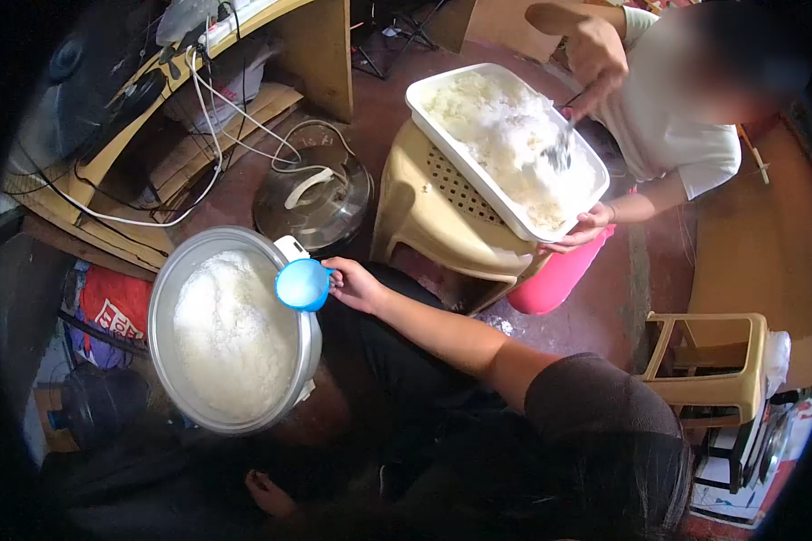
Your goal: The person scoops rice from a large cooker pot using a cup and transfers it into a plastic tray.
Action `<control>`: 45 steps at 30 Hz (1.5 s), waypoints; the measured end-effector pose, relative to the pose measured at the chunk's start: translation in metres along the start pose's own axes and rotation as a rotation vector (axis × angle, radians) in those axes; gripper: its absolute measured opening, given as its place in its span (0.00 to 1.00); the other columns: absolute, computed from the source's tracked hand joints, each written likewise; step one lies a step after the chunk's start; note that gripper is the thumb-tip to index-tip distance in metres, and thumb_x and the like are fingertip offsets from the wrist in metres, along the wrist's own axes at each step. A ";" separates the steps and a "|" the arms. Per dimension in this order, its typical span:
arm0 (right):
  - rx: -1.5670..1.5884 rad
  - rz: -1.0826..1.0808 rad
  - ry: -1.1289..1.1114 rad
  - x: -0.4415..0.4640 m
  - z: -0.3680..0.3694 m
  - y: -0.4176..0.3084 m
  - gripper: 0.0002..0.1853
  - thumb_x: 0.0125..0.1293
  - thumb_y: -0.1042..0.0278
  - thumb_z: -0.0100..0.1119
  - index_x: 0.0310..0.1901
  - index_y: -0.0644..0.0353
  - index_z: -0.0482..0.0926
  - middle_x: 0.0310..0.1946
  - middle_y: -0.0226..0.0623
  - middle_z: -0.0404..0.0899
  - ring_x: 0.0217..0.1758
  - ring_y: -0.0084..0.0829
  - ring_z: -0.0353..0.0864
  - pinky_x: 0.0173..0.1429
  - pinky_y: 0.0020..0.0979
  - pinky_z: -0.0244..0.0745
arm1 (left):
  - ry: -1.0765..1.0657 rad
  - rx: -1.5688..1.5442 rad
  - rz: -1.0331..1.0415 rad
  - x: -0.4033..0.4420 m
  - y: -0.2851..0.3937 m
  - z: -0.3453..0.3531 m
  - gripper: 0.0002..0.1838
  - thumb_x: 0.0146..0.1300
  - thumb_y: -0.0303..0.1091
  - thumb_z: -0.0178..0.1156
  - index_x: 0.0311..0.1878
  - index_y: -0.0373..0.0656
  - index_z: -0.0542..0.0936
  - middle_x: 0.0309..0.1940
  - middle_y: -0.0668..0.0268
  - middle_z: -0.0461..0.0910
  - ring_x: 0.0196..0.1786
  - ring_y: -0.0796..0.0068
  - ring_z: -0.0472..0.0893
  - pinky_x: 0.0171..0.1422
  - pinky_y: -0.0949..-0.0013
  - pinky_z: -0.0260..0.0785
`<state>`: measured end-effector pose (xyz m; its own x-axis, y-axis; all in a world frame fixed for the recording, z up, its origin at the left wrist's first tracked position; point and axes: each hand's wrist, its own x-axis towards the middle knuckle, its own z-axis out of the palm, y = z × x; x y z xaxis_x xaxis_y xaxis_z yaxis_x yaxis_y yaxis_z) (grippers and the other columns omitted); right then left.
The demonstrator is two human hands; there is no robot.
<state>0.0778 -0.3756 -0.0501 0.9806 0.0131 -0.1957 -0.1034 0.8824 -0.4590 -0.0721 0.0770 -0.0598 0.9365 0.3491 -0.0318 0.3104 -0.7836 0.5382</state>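
My right hand (356,286) is closed on the handle of a small blue cup (302,285), held over the right rim of a large round metal pot (160,338). The cup looks pale inside; whether it holds anything is unclear. White powder (230,334) fills much of the pot. Low in the view, my left hand (269,494) lies against dark cloth with its fingers loosely apart, holding nothing visible.
Across from me a person (645,135) holds a utensil in a white tray (465,176) of white, clumpy powder on a beige stool (406,207). A glass lid (316,198), white cables (212,135), a pink object (559,270) and another stool (713,388) are around.
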 end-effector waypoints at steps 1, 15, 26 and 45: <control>-0.006 -0.010 -0.006 0.001 -0.001 0.001 0.19 0.62 0.65 0.52 0.13 0.51 0.64 0.12 0.21 0.60 0.19 0.17 0.58 0.31 0.23 0.54 | -0.005 0.010 -0.015 0.000 -0.001 0.000 0.15 0.67 0.35 0.48 0.52 0.37 0.70 0.42 0.52 0.75 0.43 0.60 0.77 0.47 0.62 0.68; -0.052 -0.004 0.082 0.000 0.001 0.002 0.19 0.62 0.64 0.51 0.13 0.50 0.64 0.13 0.21 0.61 0.21 0.18 0.58 0.33 0.23 0.53 | 0.027 -0.138 -0.022 0.004 -0.034 0.008 0.15 0.67 0.36 0.49 0.52 0.39 0.71 0.41 0.52 0.76 0.43 0.59 0.77 0.47 0.62 0.69; -0.040 -0.008 0.080 0.006 -0.006 0.005 0.13 0.61 0.66 0.54 0.18 0.51 0.70 0.13 0.21 0.62 0.22 0.18 0.62 0.32 0.24 0.56 | -0.034 -0.022 -0.078 -0.001 0.000 -0.005 0.15 0.66 0.35 0.50 0.52 0.37 0.71 0.40 0.52 0.75 0.43 0.59 0.75 0.49 0.62 0.67; -0.033 0.009 0.107 0.010 -0.009 0.004 0.15 0.61 0.64 0.54 0.16 0.49 0.68 0.12 0.20 0.62 0.21 0.17 0.60 0.35 0.24 0.55 | -0.129 -0.272 0.185 0.006 -0.041 0.000 0.17 0.64 0.36 0.54 0.54 0.40 0.70 0.40 0.59 0.75 0.37 0.72 0.75 0.42 0.72 0.68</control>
<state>0.0857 -0.3759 -0.0615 0.9565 -0.0307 -0.2902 -0.1193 0.8665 -0.4848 -0.0796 0.1109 -0.0821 0.9911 0.1327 -0.0091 0.0947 -0.6562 0.7486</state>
